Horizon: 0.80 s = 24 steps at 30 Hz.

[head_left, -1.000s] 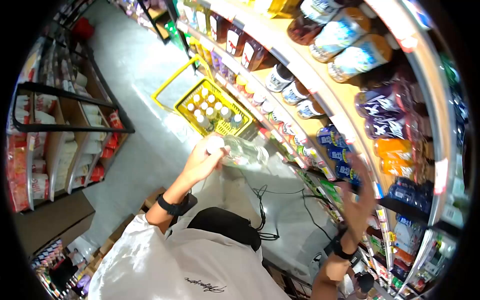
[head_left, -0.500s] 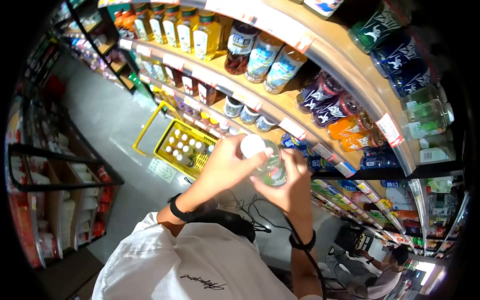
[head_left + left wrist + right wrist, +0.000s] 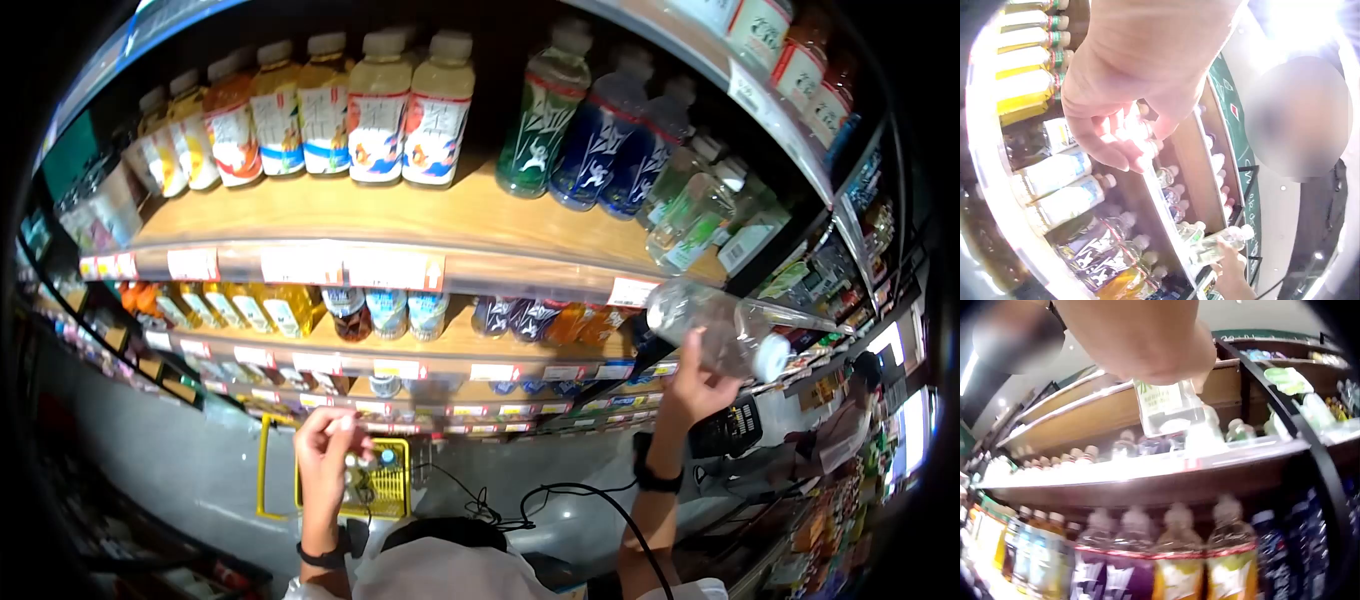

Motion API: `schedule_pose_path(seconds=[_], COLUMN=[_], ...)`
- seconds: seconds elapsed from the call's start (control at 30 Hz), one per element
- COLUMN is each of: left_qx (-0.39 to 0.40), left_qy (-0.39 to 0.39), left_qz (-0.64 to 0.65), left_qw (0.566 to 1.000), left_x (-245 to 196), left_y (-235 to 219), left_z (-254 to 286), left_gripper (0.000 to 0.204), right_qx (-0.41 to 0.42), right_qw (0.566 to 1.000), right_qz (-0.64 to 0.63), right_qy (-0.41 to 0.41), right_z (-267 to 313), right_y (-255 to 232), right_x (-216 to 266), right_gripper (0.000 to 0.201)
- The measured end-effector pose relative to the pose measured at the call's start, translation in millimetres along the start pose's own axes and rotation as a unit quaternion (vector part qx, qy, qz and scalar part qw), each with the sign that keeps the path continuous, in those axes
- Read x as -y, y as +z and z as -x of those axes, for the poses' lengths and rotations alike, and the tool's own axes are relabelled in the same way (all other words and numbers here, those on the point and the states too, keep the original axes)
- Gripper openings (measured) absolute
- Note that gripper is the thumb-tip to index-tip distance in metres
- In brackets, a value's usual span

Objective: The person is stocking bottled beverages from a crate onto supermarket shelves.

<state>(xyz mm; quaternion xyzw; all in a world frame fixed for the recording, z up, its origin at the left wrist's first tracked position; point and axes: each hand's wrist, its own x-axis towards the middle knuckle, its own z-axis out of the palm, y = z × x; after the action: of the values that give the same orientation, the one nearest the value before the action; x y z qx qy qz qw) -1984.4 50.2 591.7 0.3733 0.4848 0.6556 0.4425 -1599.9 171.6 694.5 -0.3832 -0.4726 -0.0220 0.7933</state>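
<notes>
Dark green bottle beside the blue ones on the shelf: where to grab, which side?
Probably round the upper body of the green bottle, from the shelf's open front. It stands upright, with a gap toward the pale-capped row for fingers or thumb; the blue bottle crowds its other side. The right hand holds the clear bottle, so I'd use the left hand.

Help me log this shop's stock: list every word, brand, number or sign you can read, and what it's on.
"茶", probably, on the pale bottle on the upper shelf
Too small or blurred to read: price tags, green wall board, lettering on the purple bottles, label on the clear bottle in the right hand.
</notes>
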Motion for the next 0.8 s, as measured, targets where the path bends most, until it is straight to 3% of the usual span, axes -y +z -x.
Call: schedule_pose_path(seconds=[0.03,0.1,0.17,0.23,0.27,0.3,0.37,0.57,0.67,0.8], left_qx=[-0.022,-0.073,-0.112,-0.138,-0.145,-0.143,-0.159,-0.214,-0.212,-0.224], left_qy=[0.004,0.032,0.044,0.052,0.054,0.057,0.062,0.050,0.045,0.017], left_qz=[-0.006,0.002,0.005,0.023,0.019,0.019,0.029,0.023,0.031,0.027], left_qw=[1.000,0.997,0.993,0.989,0.988,0.988,0.985,0.975,0.976,0.974], left_x=[2.3,11.2,11.5,15.6,15.2,14.2,14.2,23.5,30.4,36.3], left_y=[-10.8,-31.2,-48.5,-65.2,-71.0,-75.2,-83.2,-102.2,-112.1,-120.5], left_z=[-0.9,-4.2,-6.4,-8.7,-8.5,-8.8,-6.5,1.2,8.9,15.0], left_gripper=[0.018,0.019,0.019,0.019,0.021,0.021,0.023,0.037,0.040,0.040], right_qx=[-0.012,-0.044,-0.005,-0.030,0.019,0.016,0.079,0.101,0.140,0.101], right_qw=[0.996,0.992,0.996,0.992,0.987,0.987,0.991,0.991,0.985,0.980], right_qz=[0.037,0.056,0.017,0.089,0.094,0.093,0.060,0.035,0.099,0.149], right_qy=[-0.085,-0.105,-0.090,-0.082,-0.131,-0.133,-0.087,-0.083,-0.009,-0.085], right_z=[-23.1,-55.7,-83.2,-94.6,-103.3,-108.6,-114.4,-133.1,-140.2,-129.5], right_y=[-11.7,-1.4,-1.1,8.2,7.8,10.6,17.4,28.6,25.5,33.7], right_x=[-25.9,-15.2,-23.5,-38.1,-53.8,-61.1,-68.1,-80.9,-91.5,-102.3], right_gripper=[0.049,0.062,0.080,0.083,0.083,0.083,0.082,0.072,0.060,0.062])
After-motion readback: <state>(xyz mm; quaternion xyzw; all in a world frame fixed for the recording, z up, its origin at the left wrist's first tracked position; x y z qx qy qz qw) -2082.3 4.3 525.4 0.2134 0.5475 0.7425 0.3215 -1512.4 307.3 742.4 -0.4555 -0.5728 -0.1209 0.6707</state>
